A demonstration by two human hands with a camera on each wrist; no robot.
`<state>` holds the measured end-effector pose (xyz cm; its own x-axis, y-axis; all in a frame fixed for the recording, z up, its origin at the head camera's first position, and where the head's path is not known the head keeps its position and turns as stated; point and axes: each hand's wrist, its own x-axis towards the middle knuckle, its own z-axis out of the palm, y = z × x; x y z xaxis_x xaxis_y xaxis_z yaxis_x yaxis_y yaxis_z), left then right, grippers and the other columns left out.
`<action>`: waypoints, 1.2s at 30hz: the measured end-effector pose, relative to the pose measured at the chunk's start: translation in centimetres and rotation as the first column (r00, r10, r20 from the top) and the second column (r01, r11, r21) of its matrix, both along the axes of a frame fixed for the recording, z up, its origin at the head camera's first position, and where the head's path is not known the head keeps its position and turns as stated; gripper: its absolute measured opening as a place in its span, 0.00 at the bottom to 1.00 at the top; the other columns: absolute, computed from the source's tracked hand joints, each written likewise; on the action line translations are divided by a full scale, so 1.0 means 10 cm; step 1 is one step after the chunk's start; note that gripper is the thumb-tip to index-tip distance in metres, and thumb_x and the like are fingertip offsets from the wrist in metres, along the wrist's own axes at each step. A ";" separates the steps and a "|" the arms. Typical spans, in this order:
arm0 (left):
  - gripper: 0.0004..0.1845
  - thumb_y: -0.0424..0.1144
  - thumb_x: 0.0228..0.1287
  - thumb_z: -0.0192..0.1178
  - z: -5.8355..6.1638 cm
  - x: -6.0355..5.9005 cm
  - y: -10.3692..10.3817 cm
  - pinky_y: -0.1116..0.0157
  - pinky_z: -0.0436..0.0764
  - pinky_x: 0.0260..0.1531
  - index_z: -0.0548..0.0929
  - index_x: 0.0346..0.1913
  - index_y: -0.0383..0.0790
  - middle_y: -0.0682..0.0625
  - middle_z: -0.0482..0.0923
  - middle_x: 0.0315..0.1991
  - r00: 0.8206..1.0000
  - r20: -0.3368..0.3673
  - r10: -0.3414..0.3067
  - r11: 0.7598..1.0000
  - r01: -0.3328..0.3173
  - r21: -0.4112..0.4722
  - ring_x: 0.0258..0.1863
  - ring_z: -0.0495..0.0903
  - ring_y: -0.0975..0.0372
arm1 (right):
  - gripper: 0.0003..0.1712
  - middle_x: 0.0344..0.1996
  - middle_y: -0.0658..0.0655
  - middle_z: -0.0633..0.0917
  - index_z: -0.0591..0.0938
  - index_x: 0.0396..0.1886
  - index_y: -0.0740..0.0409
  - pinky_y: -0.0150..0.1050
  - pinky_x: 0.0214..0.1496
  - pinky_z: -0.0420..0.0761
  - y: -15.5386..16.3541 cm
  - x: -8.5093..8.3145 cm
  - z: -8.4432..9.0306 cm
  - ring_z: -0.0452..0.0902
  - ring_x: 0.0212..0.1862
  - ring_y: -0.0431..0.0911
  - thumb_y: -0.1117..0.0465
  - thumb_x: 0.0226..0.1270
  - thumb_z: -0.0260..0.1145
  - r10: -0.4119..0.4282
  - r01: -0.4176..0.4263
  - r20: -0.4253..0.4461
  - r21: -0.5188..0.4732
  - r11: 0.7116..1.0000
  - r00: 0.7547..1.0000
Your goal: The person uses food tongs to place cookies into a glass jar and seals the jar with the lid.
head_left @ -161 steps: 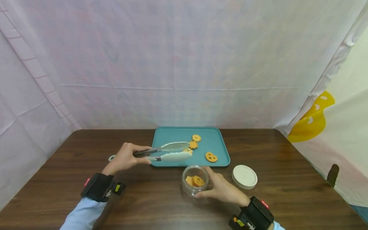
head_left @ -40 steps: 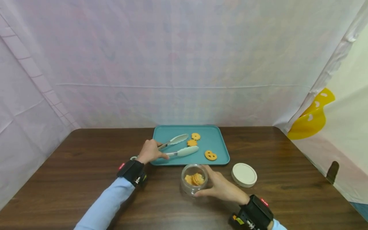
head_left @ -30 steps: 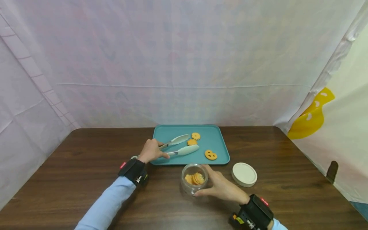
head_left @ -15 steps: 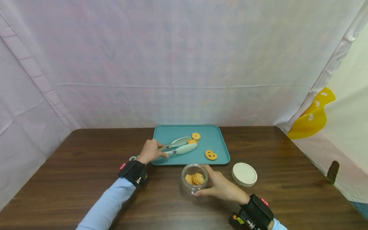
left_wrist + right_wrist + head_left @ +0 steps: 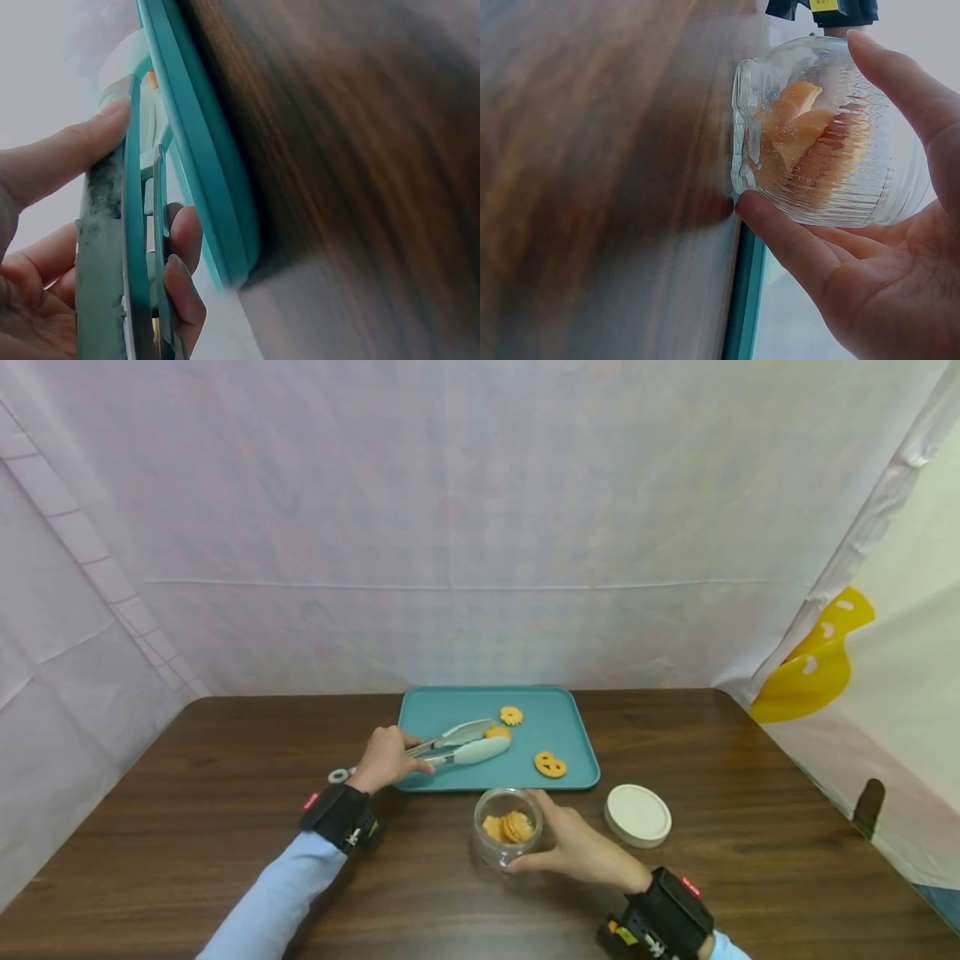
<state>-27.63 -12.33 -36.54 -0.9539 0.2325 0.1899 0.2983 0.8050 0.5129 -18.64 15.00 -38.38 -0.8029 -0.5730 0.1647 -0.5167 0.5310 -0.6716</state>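
Note:
In the head view my left hand (image 5: 386,758) holds tongs (image 5: 480,750) with pale green tips over the tray. The tips stand on either side of a scalloped cookie (image 5: 498,732), close against it. In the left wrist view, thumb and fingers squeeze the metal arms of the tongs (image 5: 103,277). My right hand (image 5: 581,852) grips a clear glass jar (image 5: 483,853) standing on the table, its mouth uncovered. Several cookies (image 5: 799,131) lie inside the jar, seen through the ribbed glass in the right wrist view.
A teal tray (image 5: 450,697) lies beyond the jar. On it are a round cookie with a hole (image 5: 512,716) and a pretzel-shaped cookie (image 5: 550,765). A white lid (image 5: 637,816) rests on the brown table (image 5: 300,893), right of my right hand.
Over about a second the tongs' tips have closed in around the scalloped cookie, then shifted slightly left with it. Earlier, another cookie left the tray, and the jar's contents changed. The right hand stays put.

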 end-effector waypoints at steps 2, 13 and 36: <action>0.24 0.42 0.38 0.72 0.00 0.03 -0.03 0.72 0.56 0.17 0.83 0.41 0.32 0.40 0.82 0.30 1.000 0.005 -0.007 1.000 0.007 0.009 0.14 0.62 0.64 | 0.46 0.51 0.56 0.76 0.60 0.61 0.52 0.44 0.50 0.73 0.00 0.00 0.00 0.73 0.51 0.47 0.41 0.45 0.68 0.001 -0.001 -0.005 -0.001 1.000 1.000; 0.25 0.44 0.41 0.71 0.02 0.16 -0.26 0.70 0.58 0.16 0.82 0.44 0.34 0.45 0.81 0.23 0.999 0.026 -0.045 0.998 0.044 0.050 0.15 0.60 0.64 | 0.46 0.52 0.57 0.76 0.60 0.61 0.52 0.45 0.51 0.73 0.00 0.00 -0.02 0.73 0.52 0.47 0.41 0.45 0.68 0.004 -0.004 -0.005 -0.006 1.000 1.000; 0.28 0.49 0.42 0.69 0.16 0.42 -0.67 0.68 0.65 0.22 0.81 0.48 0.38 0.41 0.81 0.39 0.964 -0.055 -0.260 0.951 0.265 0.157 0.23 0.69 0.65 | 0.46 0.53 0.56 0.75 0.59 0.62 0.50 0.46 0.52 0.72 0.01 0.00 -0.01 0.72 0.53 0.48 0.40 0.45 0.67 0.010 -0.010 0.001 -0.005 1.000 1.000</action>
